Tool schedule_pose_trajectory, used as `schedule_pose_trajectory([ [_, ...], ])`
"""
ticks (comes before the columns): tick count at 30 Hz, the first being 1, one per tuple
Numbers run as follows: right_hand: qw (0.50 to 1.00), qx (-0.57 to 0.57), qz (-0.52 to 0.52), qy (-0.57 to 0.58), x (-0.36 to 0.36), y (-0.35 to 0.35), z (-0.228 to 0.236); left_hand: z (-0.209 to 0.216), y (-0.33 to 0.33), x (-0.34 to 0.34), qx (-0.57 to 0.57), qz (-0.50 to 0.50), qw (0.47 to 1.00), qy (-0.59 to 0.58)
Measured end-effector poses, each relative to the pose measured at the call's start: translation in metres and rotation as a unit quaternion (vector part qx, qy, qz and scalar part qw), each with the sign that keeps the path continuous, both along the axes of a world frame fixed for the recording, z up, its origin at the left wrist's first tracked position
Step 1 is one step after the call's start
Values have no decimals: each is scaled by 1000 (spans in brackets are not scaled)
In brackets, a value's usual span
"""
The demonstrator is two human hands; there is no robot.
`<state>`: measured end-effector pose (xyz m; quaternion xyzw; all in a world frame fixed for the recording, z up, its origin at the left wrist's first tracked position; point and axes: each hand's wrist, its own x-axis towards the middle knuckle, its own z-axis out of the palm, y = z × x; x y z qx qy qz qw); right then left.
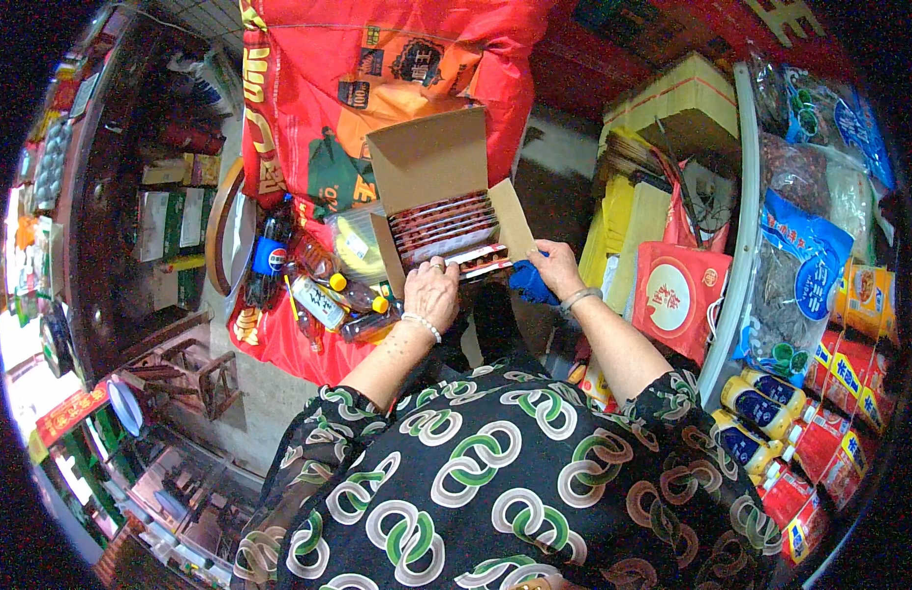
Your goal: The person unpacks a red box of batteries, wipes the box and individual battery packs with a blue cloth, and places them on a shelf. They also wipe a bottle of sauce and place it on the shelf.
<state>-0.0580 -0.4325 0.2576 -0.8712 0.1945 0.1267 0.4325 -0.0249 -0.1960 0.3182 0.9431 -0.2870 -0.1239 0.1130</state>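
Note:
An open brown cardboard box [431, 162] with its lid flap raised holds a row of flat red packets [444, 221]. My left hand [431, 293], wearing a ring and a bead bracelet, grips the box's near left corner from below. My right hand [554, 265], with a bangle on the wrist, rests at the box's right flap and pinches a red packet [486, 264] lying along the front edge of the box.
Plastic drink bottles [318, 290] lie on a red bag [308, 118] left of the box. Stacked cartons [672, 98] and a red paper bag [677, 290] stand at right. A shelf rim [736, 246] carries packaged goods and yellow-capped bottles [756, 408]. Wooden stools [195, 369] stand lower left.

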Motion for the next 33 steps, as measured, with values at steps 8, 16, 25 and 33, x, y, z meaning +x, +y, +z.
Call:
schedule_pose_trajectory([
  [8,1000,11,-5,13,3,3,14,1,6,13,-8,-40,999,-4],
  [16,1000,2,-7,19,5,5,16,-9,2,29,17,-134,990,-41],
  [25,999,23,-32,15,4,7,20,-8,-4,33,41,-84,995,-19],
  [33,1000,9,-17,-15,3,4,12,-17,3,34,26,-99,994,-38],
])
